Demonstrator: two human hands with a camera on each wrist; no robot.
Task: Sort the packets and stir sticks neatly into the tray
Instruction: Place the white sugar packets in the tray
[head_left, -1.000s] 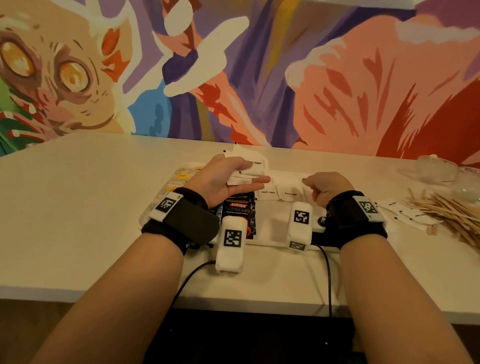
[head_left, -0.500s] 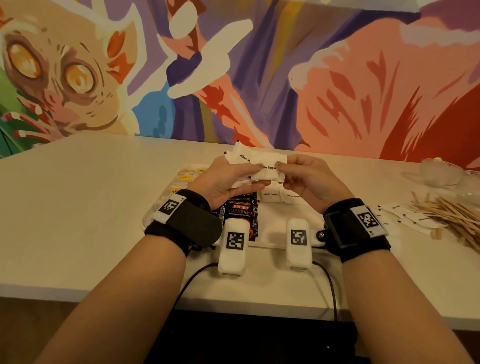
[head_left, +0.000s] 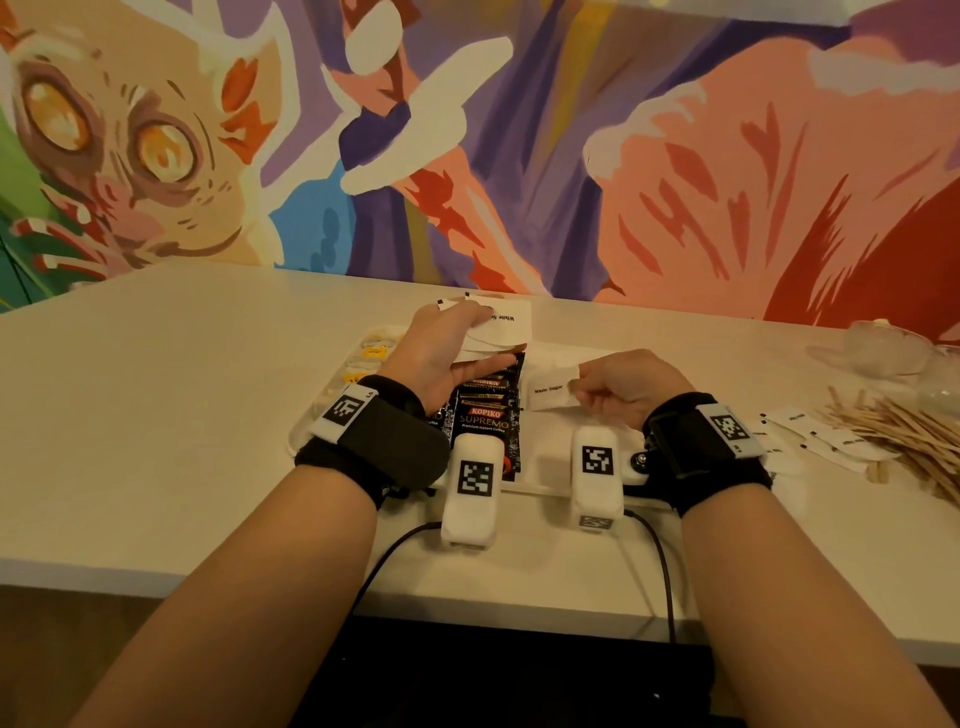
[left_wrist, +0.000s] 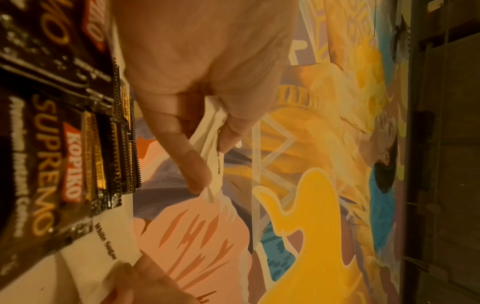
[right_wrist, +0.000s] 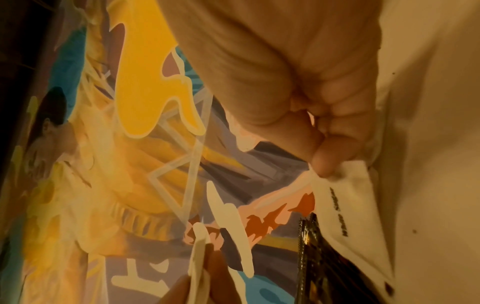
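My left hand (head_left: 452, 345) holds a fanned stack of white sugar packets (head_left: 501, 325) above the far side of the white tray (head_left: 306, 434); in the left wrist view the thumb and fingers pinch that stack (left_wrist: 213, 131). My right hand (head_left: 602, 387) pinches a single white sugar packet (head_left: 553, 389) low over the tray's right part, seen in the right wrist view as a packet (right_wrist: 345, 205) under the thumb. Black Kopiko coffee sachets (head_left: 485, 410) lie in the tray's middle compartment, yellow packets (head_left: 371, 356) in its left one.
Loose white sugar packets (head_left: 826, 434) and a heap of wooden stir sticks (head_left: 904, 426) lie on the table to the right. Clear glass cups (head_left: 888, 345) stand at the far right. A painted mural wall rises behind the table.
My right hand took one sugar packet from the stack in my left hand and brought it down and toward me over the tray. The left hand stayed raised.
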